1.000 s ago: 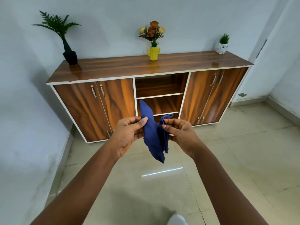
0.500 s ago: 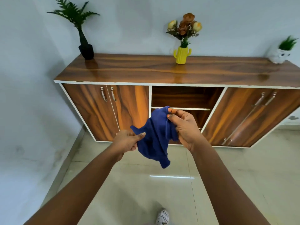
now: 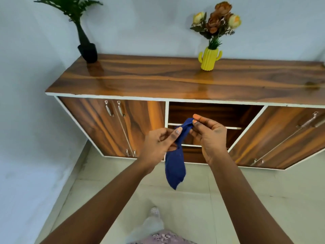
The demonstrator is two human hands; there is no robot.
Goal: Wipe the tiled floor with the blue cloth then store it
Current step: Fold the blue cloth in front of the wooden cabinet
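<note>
The blue cloth hangs in a narrow folded strip in front of me, above the pale tiled floor. My left hand pinches its upper part between thumb and fingers. My right hand grips the top end of the cloth with its fingertips, a little higher than the left. Both hands are raised in front of the wooden sideboard, level with its open middle shelves.
The sideboard stands against the wall, with shut double doors on the left and more doors on the right. On top are a black vase with a fern and a yellow cactus vase of flowers. My foot shows below.
I have come closer to the sideboard. The bunched cloth has been drawn out into a long hanging strip, and my two hands now meet at its top end.
</note>
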